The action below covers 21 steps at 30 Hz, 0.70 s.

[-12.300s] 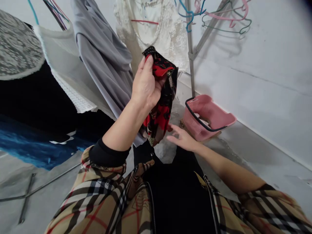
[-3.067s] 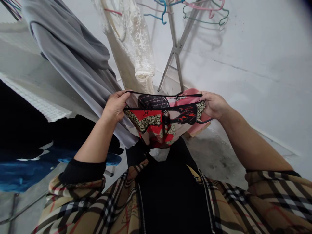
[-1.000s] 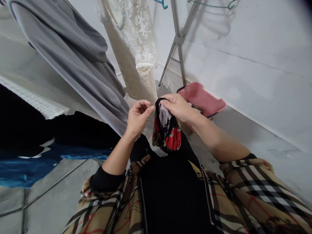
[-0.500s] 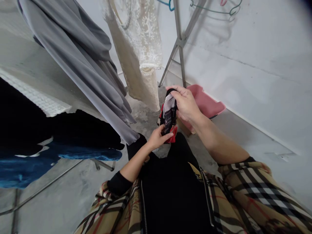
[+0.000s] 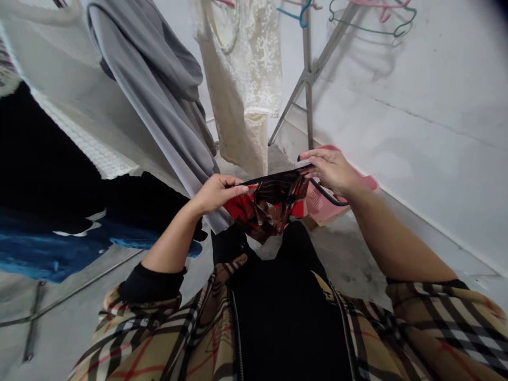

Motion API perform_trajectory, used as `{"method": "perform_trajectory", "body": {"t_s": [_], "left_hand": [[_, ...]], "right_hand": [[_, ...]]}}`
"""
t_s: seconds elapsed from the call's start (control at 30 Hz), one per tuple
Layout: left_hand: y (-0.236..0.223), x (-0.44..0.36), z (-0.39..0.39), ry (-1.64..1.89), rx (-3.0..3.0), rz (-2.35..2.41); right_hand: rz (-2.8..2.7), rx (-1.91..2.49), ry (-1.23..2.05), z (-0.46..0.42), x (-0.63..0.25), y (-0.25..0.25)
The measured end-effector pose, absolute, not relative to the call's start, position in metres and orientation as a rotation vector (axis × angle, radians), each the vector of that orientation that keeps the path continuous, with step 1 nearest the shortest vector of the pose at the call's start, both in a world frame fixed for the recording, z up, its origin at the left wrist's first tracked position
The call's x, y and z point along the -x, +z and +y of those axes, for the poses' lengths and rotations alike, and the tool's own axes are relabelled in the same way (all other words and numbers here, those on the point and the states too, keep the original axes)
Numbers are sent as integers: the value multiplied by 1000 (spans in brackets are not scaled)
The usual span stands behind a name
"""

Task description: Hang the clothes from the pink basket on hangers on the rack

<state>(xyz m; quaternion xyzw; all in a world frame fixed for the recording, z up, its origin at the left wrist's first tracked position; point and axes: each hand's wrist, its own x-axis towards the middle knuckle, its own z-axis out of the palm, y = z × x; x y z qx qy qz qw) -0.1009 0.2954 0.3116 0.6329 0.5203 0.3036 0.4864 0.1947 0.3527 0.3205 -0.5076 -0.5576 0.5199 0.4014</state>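
Note:
A pair of underpants [image 5: 273, 203], patterned in red, black and grey, hangs by its dark waistband between my two hands. My left hand [image 5: 216, 191] pinches the waistband's left end, thumb on top. At the other end, the fingers of my right hand [image 5: 331, 170] are closed on the band, a little higher than the left. The cloth below droops in loose folds over my legs. Behind my right hand, a pink plastic basket [image 5: 323, 207] with a dark handle is partly hidden on the floor.
A long grey garment [image 5: 159, 100] hangs close on the left, beside a cream lace garment [image 5: 242, 84]. Black clothing and blue denim [image 5: 43, 246] hang further left. A metal rack [image 5: 308, 79] stands by the white wall, with blue [image 5: 305, 15] and green hangers [image 5: 373, 29] above.
My hands have moved apart, and the bunched underpants are now spread wide along the waistband. My view has shifted slightly, so hanging clothes and rack appear further right.

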Motion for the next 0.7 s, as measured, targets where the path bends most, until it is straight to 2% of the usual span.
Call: {"method": "perform_trajectory", "body": {"t_s": [0.23, 0.33, 0.43, 0.5, 0.63, 0.7], "left_hand": [[349, 107, 313, 966, -1413, 1028], [356, 106, 320, 1025, -1330, 971], [359, 106, 326, 1100, -1243, 979], [361, 106, 328, 1164, -1187, 971], [373, 106, 327, 1274, -1077, 912], [383, 108, 325, 1312, -1033, 911]], "right_hand": [[-2114, 1276, 1327, 355, -215, 327], [-2415, 1201, 1136, 354, -215, 330], [-2438, 1006, 964, 348, -211, 333], [-2344, 901, 1068, 341, -210, 332], [-2184, 800, 1562, 326, -212, 322], [-2233, 818, 1674, 323, -214, 313]]}}
